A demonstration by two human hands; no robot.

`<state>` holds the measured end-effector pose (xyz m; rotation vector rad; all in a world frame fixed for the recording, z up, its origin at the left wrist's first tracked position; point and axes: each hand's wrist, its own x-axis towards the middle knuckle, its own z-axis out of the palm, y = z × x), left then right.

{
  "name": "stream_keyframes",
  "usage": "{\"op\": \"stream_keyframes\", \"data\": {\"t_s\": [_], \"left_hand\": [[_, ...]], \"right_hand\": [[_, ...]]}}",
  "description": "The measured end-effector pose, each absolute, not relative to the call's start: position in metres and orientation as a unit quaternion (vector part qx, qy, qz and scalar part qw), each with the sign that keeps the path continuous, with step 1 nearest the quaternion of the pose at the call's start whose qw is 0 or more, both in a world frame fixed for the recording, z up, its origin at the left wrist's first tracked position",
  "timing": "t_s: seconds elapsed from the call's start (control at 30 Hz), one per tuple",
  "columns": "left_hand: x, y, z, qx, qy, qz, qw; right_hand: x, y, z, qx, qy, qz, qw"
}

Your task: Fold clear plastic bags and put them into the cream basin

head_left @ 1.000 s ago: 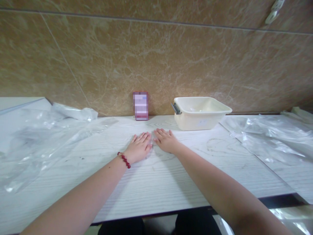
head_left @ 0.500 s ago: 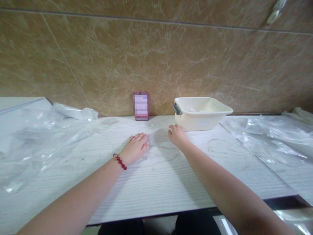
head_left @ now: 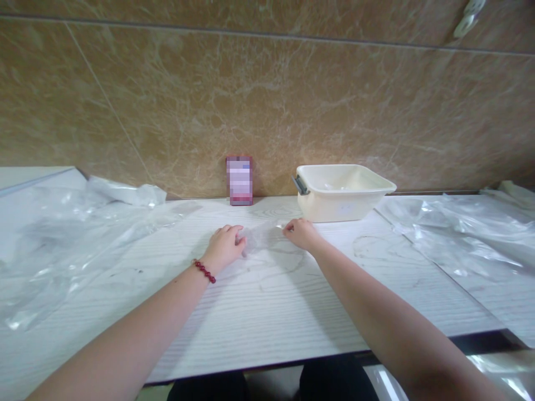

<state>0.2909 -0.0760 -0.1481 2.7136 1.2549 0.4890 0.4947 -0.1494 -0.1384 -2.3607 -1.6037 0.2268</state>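
A small clear plastic bag (head_left: 262,236) lies on the white table (head_left: 267,312) between my hands. My left hand (head_left: 224,245), with a red bead bracelet at the wrist, has its fingers curled and pinches the bag's left edge. On the other side my right hand (head_left: 301,233) pinches the right edge, fingers closed. The bag is stretched between the two hands, just above or on the table.
A cream plastic tub (head_left: 340,191) stands behind my right hand against the brown marble wall. Beside it to the left stands a small pink box (head_left: 239,180). Crumpled clear plastic sheets cover the table's left side (head_left: 71,234) and its right side (head_left: 460,228).
Both hands lay flat side by side on the bag. The right hand slid to the right, then both curled their fingers and pinched the bag's edges.
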Motion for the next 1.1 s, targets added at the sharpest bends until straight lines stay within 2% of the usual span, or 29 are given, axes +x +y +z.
{"op": "stream_keyframes", "data": {"t_s": [0.27,0.4,0.57,0.87,1.0,1.1], "left_hand": [[0.290,-0.076,-0.147,0.894,0.410,0.163,0.078],[0.290,-0.075,-0.148,0.894,0.407,0.165,0.088],[0.290,-0.076,-0.148,0.895,0.402,0.168,0.095],[0.291,-0.077,-0.148,0.894,0.390,0.186,0.115],[0.293,-0.078,-0.149,0.871,0.375,0.247,0.201],[0.294,-0.079,-0.149,0.820,0.366,0.293,0.329]], "right_hand": [[0.492,-0.146,-0.141,-0.798,-0.583,0.045,0.145],[0.491,-0.146,-0.140,-0.780,-0.600,0.026,0.177],[0.492,-0.147,-0.142,-0.788,-0.565,0.055,0.238],[0.489,-0.145,-0.144,-0.764,-0.584,0.067,0.266],[0.488,-0.146,-0.139,-0.692,-0.635,0.048,0.340],[0.486,-0.148,-0.135,-0.596,-0.681,0.075,0.418]]}}
